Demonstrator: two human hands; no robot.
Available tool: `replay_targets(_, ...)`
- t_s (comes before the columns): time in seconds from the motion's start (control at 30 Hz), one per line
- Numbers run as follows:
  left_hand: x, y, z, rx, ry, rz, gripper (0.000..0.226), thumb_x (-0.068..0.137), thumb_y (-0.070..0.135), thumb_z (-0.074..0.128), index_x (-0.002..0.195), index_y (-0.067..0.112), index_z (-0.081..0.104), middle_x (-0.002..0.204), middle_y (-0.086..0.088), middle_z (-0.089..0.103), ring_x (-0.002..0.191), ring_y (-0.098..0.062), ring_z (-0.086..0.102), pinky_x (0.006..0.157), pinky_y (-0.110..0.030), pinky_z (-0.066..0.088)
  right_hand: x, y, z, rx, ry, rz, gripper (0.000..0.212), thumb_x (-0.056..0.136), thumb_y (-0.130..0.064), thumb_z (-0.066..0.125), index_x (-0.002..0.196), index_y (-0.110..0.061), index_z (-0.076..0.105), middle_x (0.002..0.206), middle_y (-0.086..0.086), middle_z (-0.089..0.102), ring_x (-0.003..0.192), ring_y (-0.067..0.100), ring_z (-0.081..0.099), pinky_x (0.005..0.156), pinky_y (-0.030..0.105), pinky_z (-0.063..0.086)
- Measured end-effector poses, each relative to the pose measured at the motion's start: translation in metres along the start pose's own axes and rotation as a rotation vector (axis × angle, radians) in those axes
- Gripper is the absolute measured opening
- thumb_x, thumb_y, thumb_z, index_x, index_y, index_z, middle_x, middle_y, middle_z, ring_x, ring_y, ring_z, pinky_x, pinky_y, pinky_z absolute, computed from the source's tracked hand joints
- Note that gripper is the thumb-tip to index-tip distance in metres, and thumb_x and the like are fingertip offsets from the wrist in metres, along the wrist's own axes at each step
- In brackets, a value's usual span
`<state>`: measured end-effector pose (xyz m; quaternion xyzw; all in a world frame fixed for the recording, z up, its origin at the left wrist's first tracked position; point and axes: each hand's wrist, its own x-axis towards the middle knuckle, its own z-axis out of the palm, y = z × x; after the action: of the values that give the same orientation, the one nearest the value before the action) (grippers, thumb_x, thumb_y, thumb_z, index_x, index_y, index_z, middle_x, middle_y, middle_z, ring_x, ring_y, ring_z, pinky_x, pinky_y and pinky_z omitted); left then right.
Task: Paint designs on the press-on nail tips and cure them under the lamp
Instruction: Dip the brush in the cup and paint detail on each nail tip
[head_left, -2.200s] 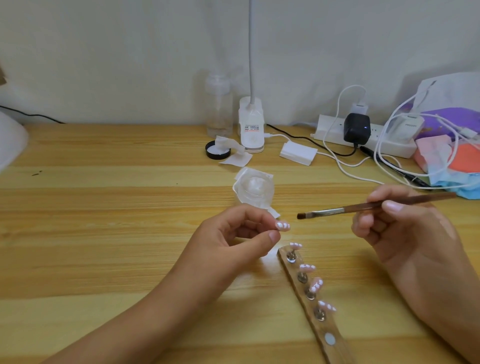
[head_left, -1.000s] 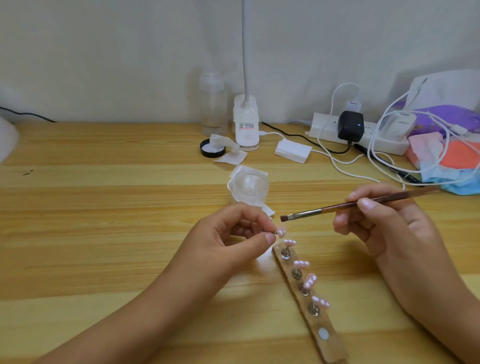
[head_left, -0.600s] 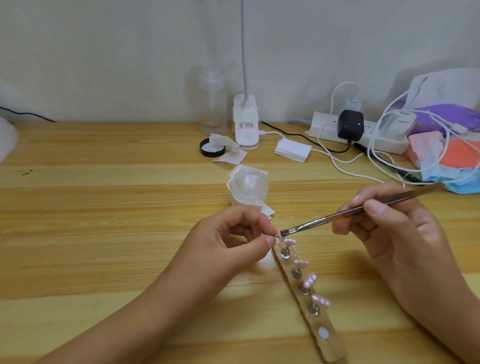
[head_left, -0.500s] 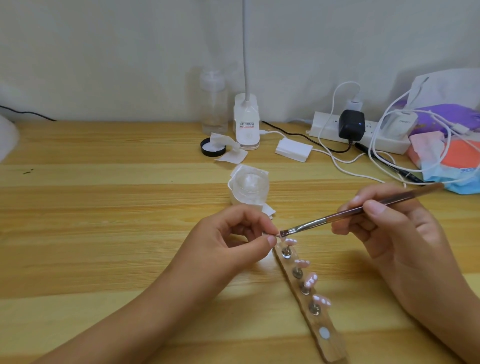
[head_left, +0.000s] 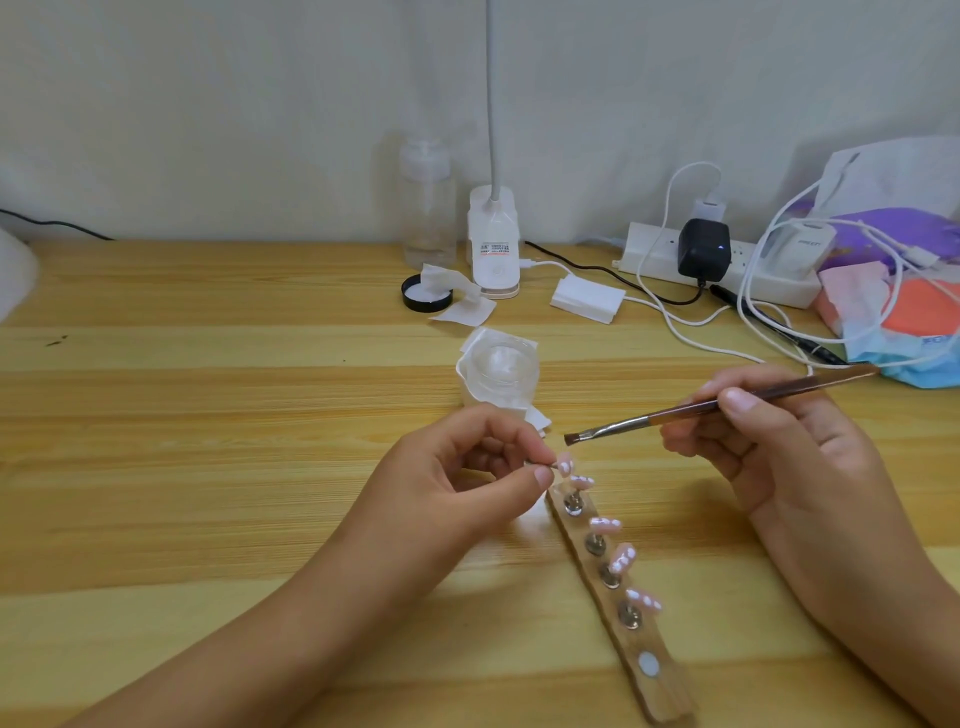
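Left hand (head_left: 457, 478) grip pinches nail tip (head_left: 565, 461); right hand (head_left: 769, 441) grip pinches brush (head_left: 727, 405).

your view is evenly, softly lit, with faint shadows on the table (head_left: 208, 441). its far edge bows and fine detail looks soft.

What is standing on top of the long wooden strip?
On the wooden strip stand four small metal holders, each carrying a pink nail tip with white marks. A round silver spot near its close end is bare. How the tips attach is hidden beneath them.
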<state>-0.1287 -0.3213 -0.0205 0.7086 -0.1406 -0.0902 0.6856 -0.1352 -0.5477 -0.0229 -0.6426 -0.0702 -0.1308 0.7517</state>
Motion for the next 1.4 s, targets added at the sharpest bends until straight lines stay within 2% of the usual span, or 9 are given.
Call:
replay_targets(0.07, -0.0001, -0.0002, -0.0002, -0.003, 0.001, -0.004, 0.006, 0.073, 0.024, 0.072, 0.075, 0.029, 0.072, 0.081, 0.001, 0.069, 0.076, -0.004, 0.058, 0.067, -0.011, 0.046, -0.0003, -0.0018, -0.0005, 0.045, -0.006, -0.022, 0.027, 0.087, -0.013, 0.049, 0.079, -0.025, 0.073, 0.075, 0.006, 0.071, 0.071, 0.018, 0.070, 0.070, 0.023, 0.056)
replay_targets(0.13, -0.0001, 0.0002, 0.0000, -0.004, 0.001, -0.007, 0.006, 0.073, 0.024, 0.073, 0.075, 0.029, 0.072, 0.081, 0.004, 0.069, 0.076, -0.004, 0.058, 0.067, -0.011, 0.045, -0.0017, -0.0036, -0.0006, 0.072, -0.029, -0.040, 0.028, 0.086, -0.012, 0.048, 0.079, -0.024, 0.072, 0.075, 0.004, 0.070, 0.070, 0.017, 0.069, 0.070, 0.023, 0.056)
replay_targets(0.3, 0.0001, 0.0001, 0.0000, -0.010, 0.007, -0.013, 0.007, 0.072, 0.024, 0.072, 0.074, 0.031, 0.071, 0.077, 0.010, 0.065, 0.072, -0.001, 0.057, 0.066, -0.011, 0.045, -0.0041, -0.0048, 0.0024, 0.054, -0.104, -0.048, 0.014, 0.081, -0.020, 0.058, 0.082, -0.023, 0.072, 0.078, 0.005, 0.069, 0.073, 0.019, 0.069, 0.072, 0.024, 0.056)
replay_targets(0.4, 0.0002, 0.0002, -0.0001, -0.017, 0.003, -0.015, 0.007, 0.073, 0.024, 0.072, 0.074, 0.031, 0.071, 0.078, 0.010, 0.066, 0.073, -0.003, 0.058, 0.066, -0.011, 0.045, -0.0046, -0.0038, 0.0016, 0.023, -0.081, -0.044, 0.023, 0.086, -0.012, 0.052, 0.082, -0.023, 0.071, 0.079, 0.007, 0.069, 0.074, 0.021, 0.070, 0.072, 0.024, 0.056)
replay_targets(0.63, -0.0005, -0.0007, -0.0006, -0.034, -0.003, -0.030, 0.006, 0.073, 0.024, 0.072, 0.076, 0.029, 0.071, 0.093, -0.007, 0.073, 0.077, -0.007, 0.062, 0.070, -0.015, 0.050, -0.0054, -0.0043, 0.0006, -0.094, -0.041, -0.078, 0.024, 0.087, -0.013, 0.051, 0.082, -0.026, 0.071, 0.079, 0.005, 0.069, 0.078, 0.023, 0.069, 0.075, 0.024, 0.056)
replay_targets(0.83, 0.0000, -0.0016, -0.0008, -0.064, -0.001, -0.029, 0.007, 0.073, 0.023, 0.073, 0.076, 0.029, 0.072, 0.083, 0.005, 0.073, 0.073, -0.004, 0.063, 0.069, -0.015, 0.050, 0.0002, -0.0029, -0.0030, 0.027, -0.029, -0.091, 0.031, 0.088, -0.009, 0.047, 0.090, -0.022, 0.074, 0.082, 0.002, 0.068, 0.079, 0.017, 0.065, 0.074, 0.023, 0.053)
replay_targets(1.0, 0.0007, -0.0022, -0.0006, -0.086, 0.012, -0.036, 0.008, 0.070, 0.025, 0.076, 0.076, 0.029, 0.073, 0.076, 0.010, 0.070, 0.072, -0.004, 0.063, 0.069, -0.015, 0.050, 0.0018, -0.0037, -0.0045, 0.120, -0.069, -0.047, 0.033, 0.086, -0.006, 0.046, 0.083, -0.023, 0.074, 0.074, -0.002, 0.065, 0.075, 0.011, 0.062, 0.072, 0.021, 0.053)
replay_targets(1.3, 0.0007, -0.0027, -0.0016, -0.025, -0.003, -0.010, 0.007, 0.073, 0.027, 0.076, 0.078, 0.030, 0.072, 0.081, 0.011, 0.070, 0.076, -0.001, 0.063, 0.069, -0.012, 0.048, -0.0031, -0.0037, 0.0000, 0.110, -0.059, 0.014, 0.025, 0.088, -0.017, 0.052, 0.081, -0.024, 0.075, 0.064, 0.001, 0.066, 0.061, 0.011, 0.064, 0.062, 0.019, 0.053)
replay_targets(1.4, 0.0006, -0.0027, -0.0010, -0.007, -0.001, -0.003, 0.006, 0.072, 0.028, 0.076, 0.075, 0.030, 0.071, 0.080, 0.011, 0.070, 0.075, -0.002, 0.061, 0.068, -0.012, 0.047, -0.0044, -0.0064, 0.0038, 0.091, -0.082, 0.022, 0.009, 0.086, -0.030, 0.070, 0.084, -0.024, 0.075, 0.065, 0.004, 0.068, 0.062, 0.013, 0.065, 0.062, 0.020, 0.054)
